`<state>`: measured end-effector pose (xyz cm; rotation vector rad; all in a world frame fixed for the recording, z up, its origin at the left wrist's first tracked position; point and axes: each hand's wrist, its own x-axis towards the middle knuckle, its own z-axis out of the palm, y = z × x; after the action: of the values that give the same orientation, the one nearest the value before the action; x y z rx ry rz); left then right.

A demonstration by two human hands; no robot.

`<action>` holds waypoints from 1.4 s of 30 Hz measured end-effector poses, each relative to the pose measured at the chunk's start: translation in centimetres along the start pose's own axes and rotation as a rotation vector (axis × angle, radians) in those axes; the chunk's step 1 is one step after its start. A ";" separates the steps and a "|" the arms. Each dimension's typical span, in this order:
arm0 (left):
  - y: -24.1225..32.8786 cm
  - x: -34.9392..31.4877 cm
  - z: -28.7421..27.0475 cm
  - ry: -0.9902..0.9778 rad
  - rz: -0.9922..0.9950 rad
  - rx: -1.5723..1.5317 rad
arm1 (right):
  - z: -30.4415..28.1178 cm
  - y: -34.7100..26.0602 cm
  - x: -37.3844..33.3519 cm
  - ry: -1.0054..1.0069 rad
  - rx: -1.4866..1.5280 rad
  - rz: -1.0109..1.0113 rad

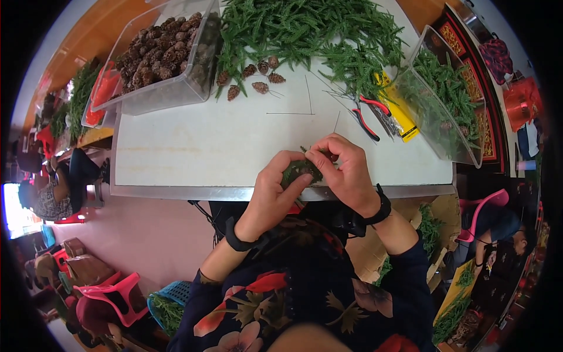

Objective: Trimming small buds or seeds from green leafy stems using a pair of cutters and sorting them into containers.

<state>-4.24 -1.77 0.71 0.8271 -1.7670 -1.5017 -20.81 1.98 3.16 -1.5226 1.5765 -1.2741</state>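
Note:
Over the table's near edge, my left hand (278,186) is closed around a small bunch of green artificial pine sprigs (300,170), its thumb lying across them. My right hand (347,171) meets it from the other side, thumb and finger pinched at the top of the same bunch. Whether a pine cone or wire is inside the bunch is hidden by the fingers. Red-and-black-handled pliers (367,124) lie beyond my right hand. Thin wires (290,113) rest on the white tabletop (182,149), with several loose pine cones (260,87) farther back.
At the far left stands a clear plastic box (161,101) full of pine cones (167,50). A heap of green sprigs (305,29) covers the back. On the right are a yellow packet (400,114) and a tilted clear box (454,151) of greenery. Other people sit on both sides.

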 end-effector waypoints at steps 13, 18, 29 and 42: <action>0.0 -0.1 -0.4 0.041 -0.403 -0.551 | -0.5 0.6 -0.9 -0.056 0.210 0.172; -0.4 -0.3 -0.2 0.032 -0.424 -0.649 | -1.1 0.2 -0.9 -0.109 0.224 0.268; 0.3 -0.4 -0.2 0.019 -0.431 -0.580 | -1.6 0.2 -0.6 -0.100 -0.319 -0.423; 1.4 0.2 -1.1 -0.194 -0.616 -0.676 | -4.6 1.4 1.6 -0.343 -0.255 -0.607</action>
<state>-3.56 -2.34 2.23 0.9149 -1.0068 -2.4548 -25.82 1.31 3.85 -2.3600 1.1189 -1.0419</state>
